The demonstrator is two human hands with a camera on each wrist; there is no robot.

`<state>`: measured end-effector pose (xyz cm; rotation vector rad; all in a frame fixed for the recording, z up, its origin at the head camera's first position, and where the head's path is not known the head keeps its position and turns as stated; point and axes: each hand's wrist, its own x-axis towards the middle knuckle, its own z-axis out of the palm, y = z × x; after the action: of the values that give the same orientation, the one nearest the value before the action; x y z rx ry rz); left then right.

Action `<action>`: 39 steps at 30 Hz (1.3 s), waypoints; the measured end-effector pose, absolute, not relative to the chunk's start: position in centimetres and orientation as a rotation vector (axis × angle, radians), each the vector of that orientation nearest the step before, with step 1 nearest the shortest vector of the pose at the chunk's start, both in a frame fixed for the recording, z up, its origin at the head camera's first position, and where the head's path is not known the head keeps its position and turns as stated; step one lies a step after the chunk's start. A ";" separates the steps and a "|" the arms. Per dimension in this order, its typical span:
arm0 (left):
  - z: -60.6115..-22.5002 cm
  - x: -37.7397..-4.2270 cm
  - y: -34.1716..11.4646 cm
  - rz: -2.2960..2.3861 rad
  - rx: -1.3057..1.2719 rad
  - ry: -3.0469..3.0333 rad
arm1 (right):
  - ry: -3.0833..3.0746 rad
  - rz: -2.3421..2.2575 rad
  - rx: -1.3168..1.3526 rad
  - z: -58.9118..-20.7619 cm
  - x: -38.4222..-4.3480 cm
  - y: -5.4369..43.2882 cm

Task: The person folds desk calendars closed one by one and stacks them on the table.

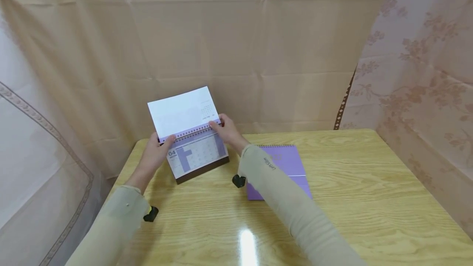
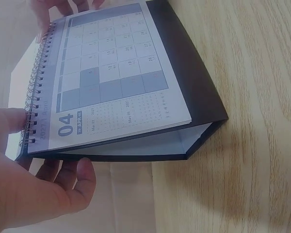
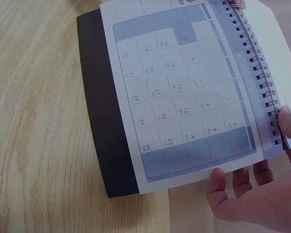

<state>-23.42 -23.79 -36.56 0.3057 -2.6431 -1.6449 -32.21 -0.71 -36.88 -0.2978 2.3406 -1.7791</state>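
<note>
Both hands hold a spiral-bound desk calendar [image 1: 197, 155] by its two side edges, close to the coil. Its lower leaf shows a month grid marked 04, above a dark base strip [image 3: 99, 97]. A white page [image 1: 179, 108] is turned up past the rings, tilted away. The left hand [image 1: 155, 151] has its thumb on the front by the coil, and its fingers [image 2: 82, 182] reach behind the stand. On the other side, the right hand [image 1: 230, 130] lays its thumb near the rings, with fingers [image 3: 218, 189] curled behind the edge.
A purple spiral-bound calendar [image 1: 292, 163] lies on the wooden table [image 1: 351, 184], partly covered by the right sleeve [image 1: 281, 196]. Beige cloth [image 1: 221, 44] hangs behind the table, and patterned cloth [image 1: 425, 73] hangs at the right.
</note>
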 end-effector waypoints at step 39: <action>-36.6 -23.0 -23.6 -1.686 0.329 -2.524 | 2.236 -1.805 -0.247 -37.3 -32.4 0.6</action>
<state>-23.03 -23.63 -36.56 0.3289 -2.5242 -1.6862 -32.40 0.60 -37.33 -0.2467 2.2363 -1.8051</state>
